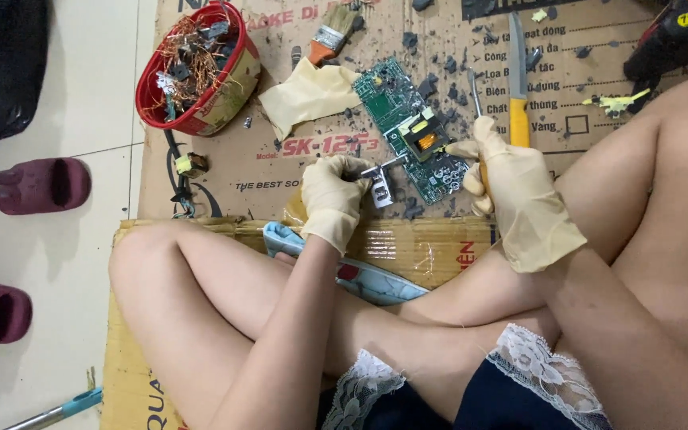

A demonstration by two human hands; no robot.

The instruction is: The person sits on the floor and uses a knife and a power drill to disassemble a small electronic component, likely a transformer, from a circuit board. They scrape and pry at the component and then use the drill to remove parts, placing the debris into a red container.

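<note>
1. Head view looks down over crossed bare legs on flattened brown cardboard (224, 171), knees closing in the work from both sides.
2. Left hand (332, 199) in a cream rubber glove pinches a small silver metal part (380, 185) at the edge of the green circuit board (412, 127).
3. Right hand (519, 191), gloved likewise, grips a screwdriver (476, 95) — its thin shaft lies over the board.
4. Just beyond lie a yellow-handled knife (517, 87), a spare limp glove (308, 94) and a paintbrush (332, 33), amid dark crumbled debris.
5. Farthest left, a red bowl (236, 76) holds tangled copper wire — glossy rim, frayed contents.
</note>
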